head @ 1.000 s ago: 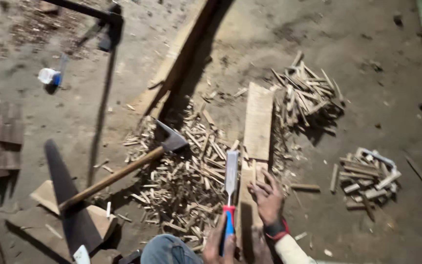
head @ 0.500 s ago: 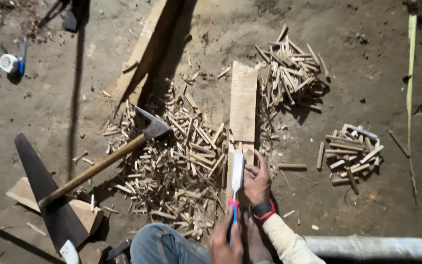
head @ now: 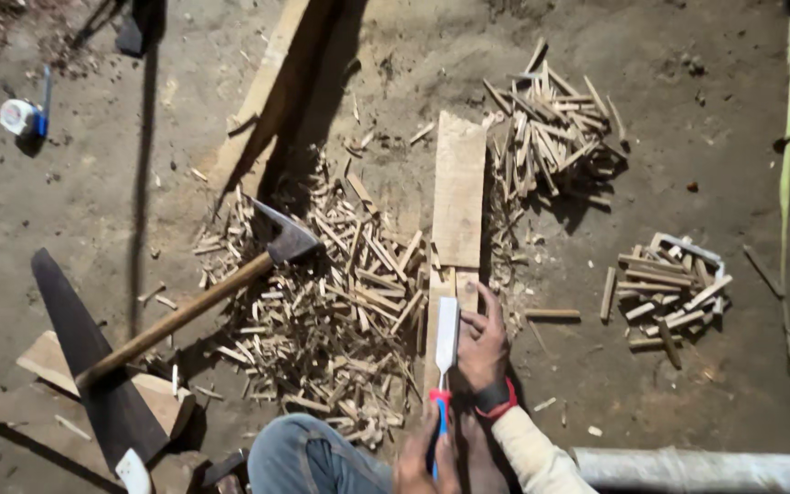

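Low in the frame's centre, the left hand (head: 424, 453) is clenched on the chisel (head: 445, 352) handle, blade on the narrow plank (head: 457, 197); the right hand (head: 482, 343) lies open beside it, and its fingers should stay clear of the edge

Left hand (head: 424, 462) cut by bottom edge.

A hatchet (head: 287, 243) rests on the heap of wood splinters (head: 340, 311), its handle slanting down-left. Left of the hatchet lies a tape measure (head: 20, 116); right of it, two stick piles (head: 555, 128) (head: 669, 291)
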